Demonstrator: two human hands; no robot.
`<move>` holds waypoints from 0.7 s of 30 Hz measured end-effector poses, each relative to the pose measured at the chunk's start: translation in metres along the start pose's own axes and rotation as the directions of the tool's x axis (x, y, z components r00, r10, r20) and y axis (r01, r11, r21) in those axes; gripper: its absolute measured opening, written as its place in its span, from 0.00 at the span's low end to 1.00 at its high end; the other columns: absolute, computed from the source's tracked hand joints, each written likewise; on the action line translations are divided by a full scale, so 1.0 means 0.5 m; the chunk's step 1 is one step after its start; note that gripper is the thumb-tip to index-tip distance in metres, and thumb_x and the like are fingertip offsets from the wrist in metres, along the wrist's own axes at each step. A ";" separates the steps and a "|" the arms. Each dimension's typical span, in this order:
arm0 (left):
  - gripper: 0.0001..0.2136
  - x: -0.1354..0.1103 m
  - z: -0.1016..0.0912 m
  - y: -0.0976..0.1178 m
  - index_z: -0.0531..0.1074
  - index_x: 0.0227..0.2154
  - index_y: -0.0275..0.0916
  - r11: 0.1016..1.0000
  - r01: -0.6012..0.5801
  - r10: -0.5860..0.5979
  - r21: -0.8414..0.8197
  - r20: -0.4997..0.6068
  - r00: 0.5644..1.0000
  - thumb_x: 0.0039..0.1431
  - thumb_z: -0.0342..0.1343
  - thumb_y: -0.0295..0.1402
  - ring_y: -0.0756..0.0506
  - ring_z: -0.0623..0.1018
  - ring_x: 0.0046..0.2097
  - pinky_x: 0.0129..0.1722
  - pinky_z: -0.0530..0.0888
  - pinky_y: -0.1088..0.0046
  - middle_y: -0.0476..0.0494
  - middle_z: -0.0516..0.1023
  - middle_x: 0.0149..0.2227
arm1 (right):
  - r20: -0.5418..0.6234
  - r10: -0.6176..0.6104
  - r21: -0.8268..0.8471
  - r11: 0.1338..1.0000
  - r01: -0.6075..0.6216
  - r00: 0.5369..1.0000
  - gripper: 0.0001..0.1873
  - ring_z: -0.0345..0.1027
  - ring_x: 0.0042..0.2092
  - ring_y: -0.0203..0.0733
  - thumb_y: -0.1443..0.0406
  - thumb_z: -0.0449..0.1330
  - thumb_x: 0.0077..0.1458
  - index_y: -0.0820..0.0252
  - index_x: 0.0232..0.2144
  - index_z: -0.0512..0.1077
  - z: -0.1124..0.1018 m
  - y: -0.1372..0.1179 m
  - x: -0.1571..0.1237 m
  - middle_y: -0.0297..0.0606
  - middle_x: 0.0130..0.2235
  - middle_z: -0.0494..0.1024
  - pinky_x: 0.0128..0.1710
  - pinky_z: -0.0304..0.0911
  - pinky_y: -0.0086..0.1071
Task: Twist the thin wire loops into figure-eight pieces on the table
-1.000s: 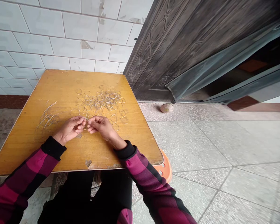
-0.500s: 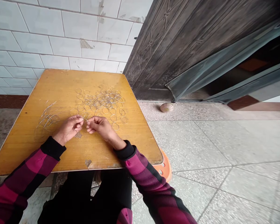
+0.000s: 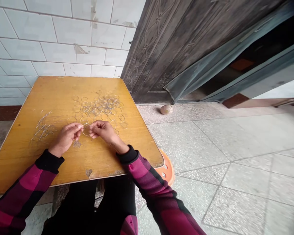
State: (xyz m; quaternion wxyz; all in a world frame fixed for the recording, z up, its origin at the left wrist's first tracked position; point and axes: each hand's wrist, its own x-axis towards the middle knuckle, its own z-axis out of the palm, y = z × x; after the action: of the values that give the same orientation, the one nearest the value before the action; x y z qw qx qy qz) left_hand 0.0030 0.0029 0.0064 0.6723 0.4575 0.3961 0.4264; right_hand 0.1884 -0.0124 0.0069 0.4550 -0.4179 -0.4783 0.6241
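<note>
A: Grip and position?

B: Left hand [image 3: 68, 135] and right hand [image 3: 104, 131] were each pinched on one wire loop [image 3: 86, 135], held between them over the tabletop [image 3: 103, 160], near the pile of rings [image 3: 104, 105].

A: Likely failure?

B: Slippage, in my judgement: the loop looked thin and offered little to hold. Uneven pulling could have bent it out of round. If dropped, it might have tangled among the pile.

Sleeves [image 3: 150, 179] are checked magenta and black, wire loops [image 3: 105, 105] silvery.
</note>
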 end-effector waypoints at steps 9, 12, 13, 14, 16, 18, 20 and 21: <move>0.11 -0.004 0.000 -0.005 0.74 0.32 0.36 0.979 -0.090 0.104 0.183 -0.068 0.992 0.49 0.63 0.39 0.54 0.66 0.25 0.22 0.63 0.79 0.51 0.69 0.24 | -0.310 -0.179 -0.486 0.874 0.006 0.934 0.12 0.62 0.20 0.30 0.58 0.59 0.51 0.63 0.25 0.70 -0.184 -0.033 -0.103 0.30 0.19 0.70 0.21 0.59 0.26; 0.10 -0.007 0.000 -0.006 0.74 0.32 0.37 0.967 -0.113 0.126 0.230 -0.042 0.991 0.51 0.62 0.38 0.54 0.66 0.24 0.23 0.63 0.78 0.52 0.68 0.23 | -0.372 -0.158 -0.590 0.801 -0.101 0.915 0.10 0.63 0.20 0.31 0.60 0.58 0.51 0.62 0.25 0.70 -0.232 -0.008 -0.146 0.31 0.19 0.71 0.21 0.59 0.26; 0.10 -0.008 0.001 -0.006 0.74 0.32 0.37 0.962 -0.120 0.133 0.245 -0.037 0.990 0.51 0.61 0.38 0.54 0.66 0.24 0.23 0.63 0.78 0.52 0.68 0.22 | -0.393 -0.132 -0.602 0.785 -0.145 0.910 0.09 0.64 0.20 0.32 0.62 0.57 0.52 0.62 0.25 0.70 -0.240 0.001 -0.156 0.31 0.19 0.72 0.22 0.60 0.26; 0.10 -0.009 0.002 -0.006 0.74 0.32 0.37 0.958 -0.126 0.139 0.258 -0.033 0.990 0.51 0.61 0.38 0.54 0.66 0.24 0.23 0.63 0.78 0.52 0.68 0.22 | -0.417 -0.108 -0.609 0.770 -0.189 0.902 0.08 0.65 0.20 0.33 0.63 0.56 0.52 0.61 0.25 0.70 -0.245 0.009 -0.164 0.32 0.19 0.73 0.22 0.61 0.26; 0.10 -0.009 0.003 -0.005 0.73 0.31 0.37 0.948 -0.139 0.152 0.285 -0.024 0.988 0.51 0.61 0.38 0.54 0.65 0.23 0.22 0.63 0.77 0.53 0.68 0.22 | -0.462 -0.083 -0.618 0.744 -0.253 0.883 0.06 0.68 0.21 0.34 0.65 0.55 0.52 0.61 0.25 0.70 -0.247 0.019 -0.172 0.33 0.20 0.74 0.22 0.63 0.26; 0.10 -0.008 0.004 -0.004 0.73 0.31 0.37 0.939 -0.151 0.164 0.308 -0.015 0.986 0.51 0.61 0.38 0.54 0.65 0.23 0.23 0.63 0.77 0.53 0.68 0.22 | -0.490 -0.095 -0.637 0.717 -0.282 0.866 0.06 0.69 0.21 0.35 0.67 0.55 0.52 0.61 0.25 0.69 -0.242 0.021 -0.170 0.34 0.20 0.74 0.22 0.63 0.26; 0.10 -0.007 0.004 -0.004 0.73 0.31 0.37 0.930 -0.160 0.172 0.330 -0.008 0.985 0.52 0.61 0.38 0.54 0.65 0.23 0.23 0.63 0.76 0.53 0.68 0.22 | -0.499 -0.108 -0.656 0.696 -0.294 0.860 0.07 0.70 0.21 0.35 0.68 0.54 0.53 0.60 0.24 0.69 -0.235 0.016 -0.164 0.34 0.20 0.74 0.22 0.64 0.26; 0.09 -0.006 0.004 -0.005 0.73 0.31 0.37 0.925 -0.164 0.176 0.342 -0.005 0.984 0.52 0.61 0.38 0.54 0.65 0.22 0.23 0.63 0.76 0.53 0.68 0.22 | -0.499 -0.108 -0.662 0.688 -0.298 0.860 0.07 0.70 0.21 0.35 0.69 0.54 0.53 0.60 0.24 0.69 -0.233 0.014 -0.160 0.34 0.20 0.75 0.22 0.64 0.26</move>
State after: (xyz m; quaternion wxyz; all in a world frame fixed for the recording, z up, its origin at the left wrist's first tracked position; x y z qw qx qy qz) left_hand 0.0045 -0.0011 0.0051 0.5366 0.5916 0.4345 0.4162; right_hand 0.3176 -0.0657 -0.0153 0.3275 -0.7341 -0.5254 0.2790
